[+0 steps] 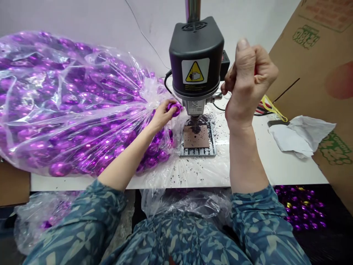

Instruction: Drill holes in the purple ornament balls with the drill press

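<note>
1. Left hand (164,116): fingers curled firmly round a small glossy purple ornament (174,109), hand mostly closed. Whether plastic film lies between fingers and ornament: cannot tell.
2. Right hand (248,79): raised above the table, closed in a fist, thumb uppermost. Anything small inside the fist hidden; contents cannot be told.
3. Position of held ornament: at the gathered neck of a large clear plastic bag (82,48) packed with shiny purple ornaments, near the press, off the plate.
4. Black-headed bench drill press (196,55): spindle above a square brown plate (193,137) set in a slotted metal jig (198,154). Dark shavings (182,176) scattered over plate and white table (275,165).
5. Step in hand, as judged: one ornament held at the bag's neck, apart from the jig. Open gap between the two; right hand clear of the press.
6. Nearby: crumpled white paper (300,136), brown cardboard carton (320,48).
</note>
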The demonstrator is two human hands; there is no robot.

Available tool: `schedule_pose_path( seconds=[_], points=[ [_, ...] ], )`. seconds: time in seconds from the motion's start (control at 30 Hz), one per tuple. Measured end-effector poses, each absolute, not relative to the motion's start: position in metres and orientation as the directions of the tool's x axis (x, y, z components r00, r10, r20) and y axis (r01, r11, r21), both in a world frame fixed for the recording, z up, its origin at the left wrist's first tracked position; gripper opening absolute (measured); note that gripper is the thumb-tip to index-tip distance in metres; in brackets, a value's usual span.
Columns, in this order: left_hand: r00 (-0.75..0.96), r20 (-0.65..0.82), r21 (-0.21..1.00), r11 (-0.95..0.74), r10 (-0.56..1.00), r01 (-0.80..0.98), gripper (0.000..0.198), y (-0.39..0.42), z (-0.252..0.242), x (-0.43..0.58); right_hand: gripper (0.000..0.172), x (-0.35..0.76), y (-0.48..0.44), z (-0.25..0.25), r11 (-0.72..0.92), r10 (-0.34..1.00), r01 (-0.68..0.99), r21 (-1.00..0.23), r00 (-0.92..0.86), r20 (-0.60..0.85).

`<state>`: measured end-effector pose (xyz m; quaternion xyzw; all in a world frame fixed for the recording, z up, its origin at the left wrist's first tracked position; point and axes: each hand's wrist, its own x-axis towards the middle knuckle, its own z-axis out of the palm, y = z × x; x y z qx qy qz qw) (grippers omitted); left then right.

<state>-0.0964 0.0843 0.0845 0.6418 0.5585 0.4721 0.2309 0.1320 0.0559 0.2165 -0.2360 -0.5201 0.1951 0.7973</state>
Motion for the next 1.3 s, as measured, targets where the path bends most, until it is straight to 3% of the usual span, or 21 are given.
schedule_pose_path(
  seconds=[0.07, 0.13, 0.3, 0.47, 0.67, 1.0, 1.17, 1.3],
  points=[
    [-0.048, 0.217, 0.940, -0.195, 0.975, 0.279, 0.027, 0.047, 0.097, -0.093, 0.074, 0.132, 0.055, 0.217, 0.817, 0.554, -0.074, -0.572, 0.378, 0.742],
    [0.015, 0.125, 0.984, -0.125, 0.992, 0.126, 0.030, 0.011, 0.103, -0.085, 0.073, 0.132, 0.054, 0.217, 0.820, 0.553, -0.087, -0.566, 0.378, 0.743],
    [0.121, 0.053, 0.999, -0.054, 0.991, 0.001, 0.033, -0.027, 0.075, -0.050, 0.074, 0.131, 0.055, 0.216, 0.810, 0.556, -0.051, -0.584, 0.382, 0.738],
    [0.016, 0.035, 0.998, -0.036, 0.999, 0.045, 0.038, -0.010, 0.034, -0.028, 0.074, 0.131, 0.055, 0.215, 0.808, 0.551, -0.014, -0.590, 0.374, 0.746],
    [-0.080, 0.147, 0.982, -0.136, 0.986, 0.128, 0.040, 0.012, 0.017, -0.019, 0.076, 0.131, 0.053, 0.215, 0.795, 0.568, 0.002, -0.606, 0.347, 0.746],
    [-0.020, 0.227, 0.922, -0.208, 0.974, 0.326, 0.054, 0.006, 0.016, -0.010, 0.065, 0.132, 0.047, 0.211, 0.832, 0.533, -0.051, -0.552, 0.351, 0.770],
    [-0.047, 0.222, 0.917, -0.192, 0.974, 0.351, 0.054, 0.006, 0.016, -0.008, 0.072, 0.129, 0.041, 0.191, 0.809, 0.508, 0.050, -0.586, 0.442, 0.740],
    [-0.032, 0.222, 0.912, -0.195, 0.975, 0.362, 0.053, 0.005, 0.019, -0.008, 0.070, 0.129, 0.035, 0.176, 0.835, 0.452, 0.083, -0.544, 0.459, 0.765]
  ],
)
